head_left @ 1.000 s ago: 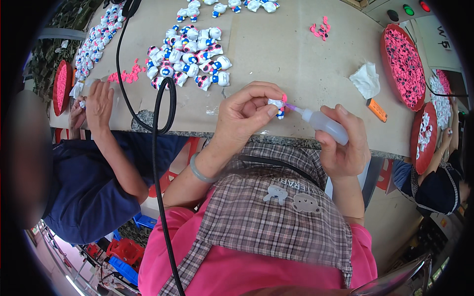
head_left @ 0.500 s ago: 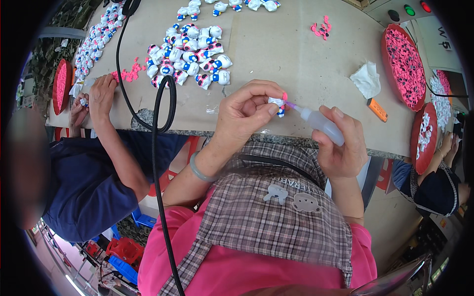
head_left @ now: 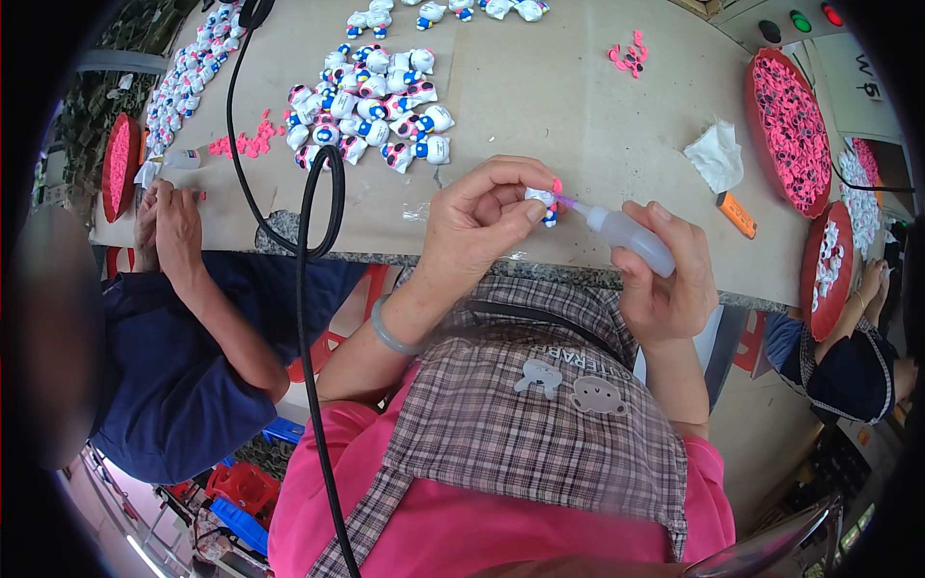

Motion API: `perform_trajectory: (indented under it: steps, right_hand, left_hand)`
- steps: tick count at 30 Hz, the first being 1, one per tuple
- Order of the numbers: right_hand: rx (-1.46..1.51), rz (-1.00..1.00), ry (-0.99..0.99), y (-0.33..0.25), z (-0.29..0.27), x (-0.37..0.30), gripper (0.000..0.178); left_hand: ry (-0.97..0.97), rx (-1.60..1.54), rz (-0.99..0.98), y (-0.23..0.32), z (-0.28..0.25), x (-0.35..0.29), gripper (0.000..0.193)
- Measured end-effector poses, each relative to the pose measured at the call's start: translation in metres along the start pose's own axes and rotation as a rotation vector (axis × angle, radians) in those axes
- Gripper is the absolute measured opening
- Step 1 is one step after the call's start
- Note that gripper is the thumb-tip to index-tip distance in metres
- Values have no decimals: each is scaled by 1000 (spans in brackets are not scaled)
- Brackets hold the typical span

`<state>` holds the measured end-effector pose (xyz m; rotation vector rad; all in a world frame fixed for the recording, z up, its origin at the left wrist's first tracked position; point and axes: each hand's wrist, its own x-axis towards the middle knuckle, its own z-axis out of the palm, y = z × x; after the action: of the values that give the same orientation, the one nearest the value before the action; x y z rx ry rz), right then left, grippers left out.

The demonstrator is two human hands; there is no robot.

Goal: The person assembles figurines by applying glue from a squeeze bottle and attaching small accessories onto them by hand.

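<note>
Between the fingertips of my left hand (head_left: pixel 482 214) is a small white, blue and pink figurine (head_left: pixel 541 199), partly covered by the fingers. My right hand (head_left: pixel 670 275) is closed round a translucent squeeze bottle (head_left: pixel 631 239), tilted with its thin purple nozzle pointing left. The nozzle tip meets the figurine or lies right against it; I cannot tell which. Farther off, left of centre, lies a cluster of similar figurines (head_left: pixel 371 106), most of them on their sides.
At the right stand a red tray (head_left: pixel 748 96) of pink pieces and a red tray (head_left: pixel 809 323) of white pieces. A crumpled tissue (head_left: pixel 714 156) and an orange box cutter (head_left: pixel 736 215) lie nearby. A black cable (head_left: pixel 303 289) hangs at the left, near a co-worker's hands (head_left: pixel 173 226).
My hands keep nearly the same pose; the bottle has shifted very slightly. At the left, the co-worker's hand has drawn back from the pink pieces toward the other hand, leaving a bottle lying on the table.
</note>
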<state>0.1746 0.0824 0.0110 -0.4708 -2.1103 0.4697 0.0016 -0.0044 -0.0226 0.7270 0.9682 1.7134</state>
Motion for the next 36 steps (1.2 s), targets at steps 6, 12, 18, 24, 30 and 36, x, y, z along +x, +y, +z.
perform_trajectory:
  steps: [6, 12, 18, 24, 30, 36]
  right_hand:
    - [29, 23, 6, 1, 1, 2, 46]
    - [80, 76, 12, 0, 1, 1, 46]
    - [89, 55, -83, -1, -5, 5, 39]
    - [73, 72, -23, 1, -3, 5, 45]
    - [24, 57, -17, 3, -4, 6, 44]
    - [28, 58, -31, 1, -5, 9, 43]
  left_hand:
    - [-15, 10, 7, 0, -1, 0, 22]
    - [-17, 2, -16, 0, -1, 0, 23]
    - [-20, 10, 14, -1, -3, 1, 23]
    - [-15, 16, 23, 1, -5, 2, 23]
    - [-33, 25, 31, 1, -6, 2, 22]
    - [-31, 24, 33, 2, -5, 2, 22]
